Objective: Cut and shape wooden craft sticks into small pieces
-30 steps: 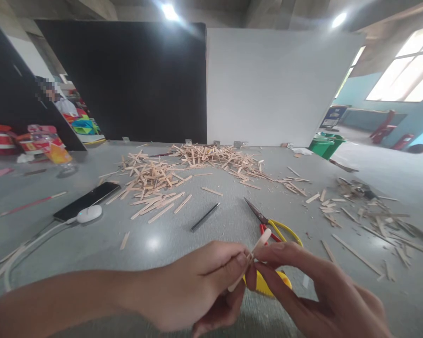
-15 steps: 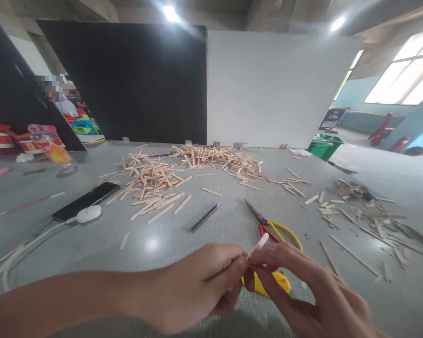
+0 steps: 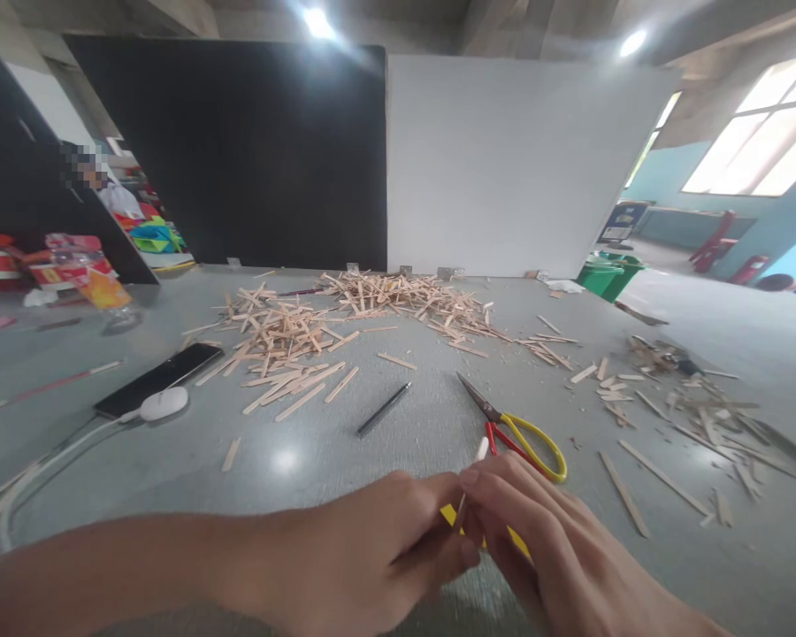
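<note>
Well, both hands meet low over the counter [image 3: 345,460]. The left hand [image 3: 371,553] and right hand [image 3: 537,535] pinch a thin wooden stick [image 3: 482,449] between narrowed fingers, its pale tip poking up near the scissors [image 3: 502,418]. Something yellow [image 3: 519,541] shows partly beneath. Beyond lie a dark pen [image 3: 385,410] and heaped loose sticks [image 3: 285,332]; a black phone [image 3: 159,380] rests off to the left.

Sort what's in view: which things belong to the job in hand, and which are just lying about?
In the job, as far as I can judge:
wooden stick, held between left hand and right hand
likely the stick pile
possibly scissors, pen

Probably just lying about:
phone
white case
bottle
green bins
</note>
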Demonstrator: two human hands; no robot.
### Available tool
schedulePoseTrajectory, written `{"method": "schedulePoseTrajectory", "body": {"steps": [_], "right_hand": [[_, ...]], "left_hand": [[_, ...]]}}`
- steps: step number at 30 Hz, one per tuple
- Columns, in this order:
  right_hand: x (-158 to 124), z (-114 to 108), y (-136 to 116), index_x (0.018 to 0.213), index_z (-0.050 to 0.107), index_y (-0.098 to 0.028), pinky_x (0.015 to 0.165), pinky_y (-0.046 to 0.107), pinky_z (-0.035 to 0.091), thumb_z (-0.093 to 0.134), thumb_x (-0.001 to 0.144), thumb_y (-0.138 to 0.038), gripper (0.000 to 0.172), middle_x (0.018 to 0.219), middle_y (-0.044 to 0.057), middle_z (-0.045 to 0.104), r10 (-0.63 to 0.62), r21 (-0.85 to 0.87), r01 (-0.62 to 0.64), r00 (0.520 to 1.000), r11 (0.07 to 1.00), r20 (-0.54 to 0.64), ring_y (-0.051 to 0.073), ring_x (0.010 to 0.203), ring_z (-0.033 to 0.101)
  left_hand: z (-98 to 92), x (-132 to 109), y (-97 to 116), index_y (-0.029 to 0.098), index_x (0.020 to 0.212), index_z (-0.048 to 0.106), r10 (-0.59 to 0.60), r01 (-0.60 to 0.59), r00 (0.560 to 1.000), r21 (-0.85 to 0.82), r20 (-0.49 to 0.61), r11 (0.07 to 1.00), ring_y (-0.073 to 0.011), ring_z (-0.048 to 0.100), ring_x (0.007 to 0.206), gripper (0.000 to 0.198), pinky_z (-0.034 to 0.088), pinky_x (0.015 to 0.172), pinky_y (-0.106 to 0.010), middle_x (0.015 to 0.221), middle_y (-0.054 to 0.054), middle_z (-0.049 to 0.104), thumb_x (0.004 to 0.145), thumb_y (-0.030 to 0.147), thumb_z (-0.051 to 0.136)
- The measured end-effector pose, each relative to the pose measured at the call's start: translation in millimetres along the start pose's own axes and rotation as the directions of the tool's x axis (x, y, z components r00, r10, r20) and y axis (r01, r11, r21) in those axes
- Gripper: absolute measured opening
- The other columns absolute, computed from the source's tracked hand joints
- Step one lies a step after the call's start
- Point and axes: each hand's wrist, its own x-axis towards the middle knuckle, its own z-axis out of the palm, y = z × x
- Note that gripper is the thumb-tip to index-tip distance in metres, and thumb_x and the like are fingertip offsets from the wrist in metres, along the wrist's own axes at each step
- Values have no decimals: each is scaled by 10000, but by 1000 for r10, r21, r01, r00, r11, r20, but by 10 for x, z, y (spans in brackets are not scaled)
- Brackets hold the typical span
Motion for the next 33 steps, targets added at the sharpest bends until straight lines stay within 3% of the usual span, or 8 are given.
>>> {"method": "schedulePoseTrajectory", "body": {"steps": [4,9,15,17,21,27,30,33], "right_hand": [[-13,36,-2,1366,438,-171,831,302,597,425,1018,-33,374,940,46,688,57,72,-55,998,996,-25,160,817,689],[-4,50,-18,1278,443,-204,763,281,595,437,929,40,426,876,3,673,103,97,-95,991,991,-87,131,722,661],[-67,42,-48,1245,453,-232,630,250,577,450,947,25,394,857,14,670,102,102,-97,994,990,-45,184,810,711],[-73,51,-47,1233,461,-235,603,237,570,452,947,18,382,836,8,672,105,88,-97,990,991,-93,185,804,721],[-46,59,-16,1140,493,-252,649,208,586,463,957,-4,310,880,2,689,209,55,-202,954,978,-214,139,749,699],[-26,-3,-6,1189,603,-223,752,225,581,508,985,-28,298,1051,65,707,188,-76,-207,961,975,-201,142,862,714],[-30,-5,62,1107,629,-209,673,240,555,498,1012,-72,213,910,41,721,183,-121,-208,965,970,-190,147,748,716],[-78,42,259,943,662,-200,484,249,444,476,1012,-138,207,632,-18,642,297,-246,-305,952,920,-68,133,485,613]], "left_hand": [[9,-3,25,208,1052,558,-45,44,999,-113,-5,993,-96,375,543,260,312,502,-225,664,67,436,1092,432,432],[41,0,8,213,1079,520,-122,138,990,-268,75,954,-76,368,418,392,313,395,-185,603,86,423,1072,586,403],[9,22,-55,233,997,431,-152,172,985,-381,83,908,-83,415,420,435,385,401,-176,586,100,461,1000,658,525],[-18,26,-59,239,968,408,-150,172,985,-404,86,898,-84,419,425,453,395,408,-181,589,99,472,991,678,520],[-48,19,-35,241,986,416,-130,142,990,-382,55,913,-82,405,432,443,379,434,-174,561,103,453,1015,681,457],[-60,3,8,229,1031,462,-157,155,987,-359,23,921,-88,425,441,380,386,439,-190,590,95,467,1026,606,513],[-63,-13,6,234,1000,445,-165,156,986,-342,2,927,-80,421,436,366,357,430,-177,602,92,478,1030,593,513],[-71,-32,4,230,955,439,-151,137,988,-344,-16,929,-76,419,450,385,359,431,-163,599,93,470,1007,591,563]]}}
